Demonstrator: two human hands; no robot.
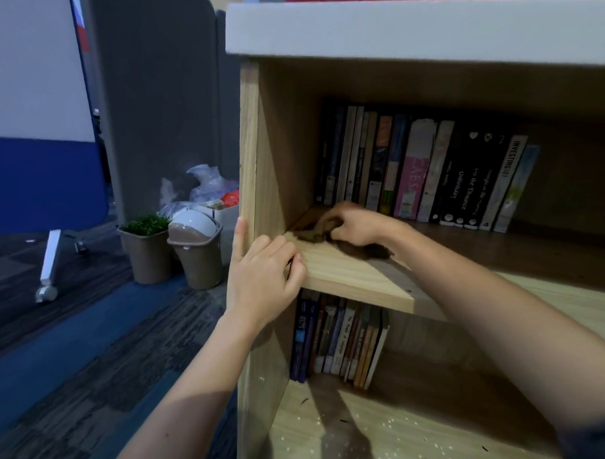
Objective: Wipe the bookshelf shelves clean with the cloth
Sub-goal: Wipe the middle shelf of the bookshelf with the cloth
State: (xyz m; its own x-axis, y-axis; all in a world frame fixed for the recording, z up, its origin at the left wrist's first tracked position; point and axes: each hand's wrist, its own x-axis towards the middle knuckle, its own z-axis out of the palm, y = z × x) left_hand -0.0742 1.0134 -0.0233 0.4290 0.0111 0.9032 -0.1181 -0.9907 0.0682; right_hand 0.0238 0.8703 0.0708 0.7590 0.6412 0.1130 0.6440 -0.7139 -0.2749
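Note:
A light wooden bookshelf point(249, 135) fills the right of the head view. My right hand point(357, 224) reaches into the upper shelf point(350, 275) and is shut on a dark brown cloth point(316, 230), pressed onto the board near the left inner corner. More of the cloth shows under my wrist. My left hand point(261, 275) grips the front left corner of that shelf board, with the thumb up along the side panel. A row of upright books point(426, 170) stands at the back of the upper shelf, just behind my right hand.
Several books point(339, 341) stand on the lower shelf point(387, 435), which has specks and crumbs on it. Left of the bookshelf, on the carpet, stand a potted plant point(145, 248), a small lidded bin point(195, 250) and plastic bags point(203, 188). A wheeled board leg point(48, 269) is farther left.

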